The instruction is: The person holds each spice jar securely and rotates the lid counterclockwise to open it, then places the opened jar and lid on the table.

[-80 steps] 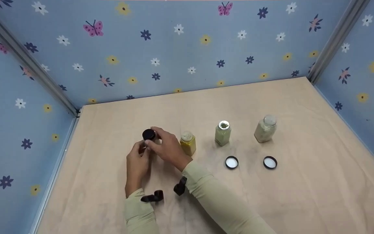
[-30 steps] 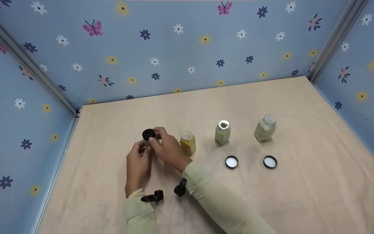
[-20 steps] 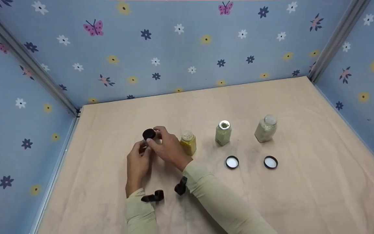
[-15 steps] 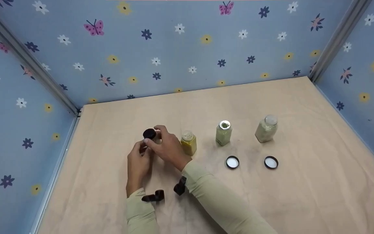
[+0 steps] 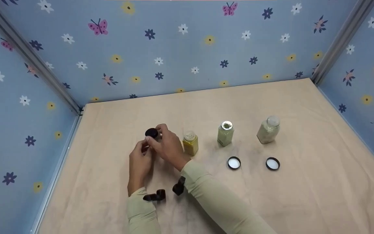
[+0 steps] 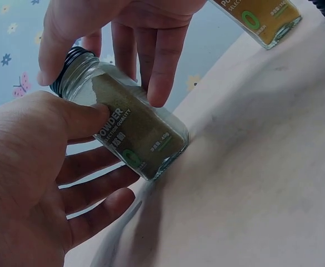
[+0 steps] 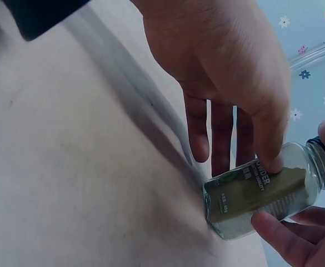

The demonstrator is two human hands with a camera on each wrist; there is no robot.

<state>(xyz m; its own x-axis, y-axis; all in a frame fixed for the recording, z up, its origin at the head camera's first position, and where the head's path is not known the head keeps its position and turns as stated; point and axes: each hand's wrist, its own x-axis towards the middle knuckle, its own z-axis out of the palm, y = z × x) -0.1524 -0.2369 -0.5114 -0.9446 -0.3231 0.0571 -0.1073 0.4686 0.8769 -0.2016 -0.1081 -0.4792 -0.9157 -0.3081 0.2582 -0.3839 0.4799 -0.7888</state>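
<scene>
A glass spice jar (image 6: 145, 119) of brownish-green powder, labelled POWDER, is between my hands; whether its base touches the table I cannot tell. My left hand (image 5: 140, 164) holds the jar's body, thumb on the near side and fingers behind. Thumb and fingers of my right hand (image 5: 170, 148) pinch the black screw cap (image 5: 151, 133), which sits on the jar's neck. Just right of that hand stands a jar of yellow powder (image 5: 191, 147) with a perforated shaker top. In the head view, the hands hide most of the held jar.
Two more uncapped jars stand to the right: a green one (image 5: 225, 136) with a silvery rim and a pale green one (image 5: 267, 131). Before them lie two black caps, one nearer (image 5: 234, 163) and one further right (image 5: 272, 163), white insides up. Flowered panels (image 5: 187, 45) enclose the cloth-covered table (image 5: 304, 201).
The right thumb has shifted back and forth along the cap's rim while the left hand keeps holding the jar. The head view has shifted slightly. The other jars and caps stay put.
</scene>
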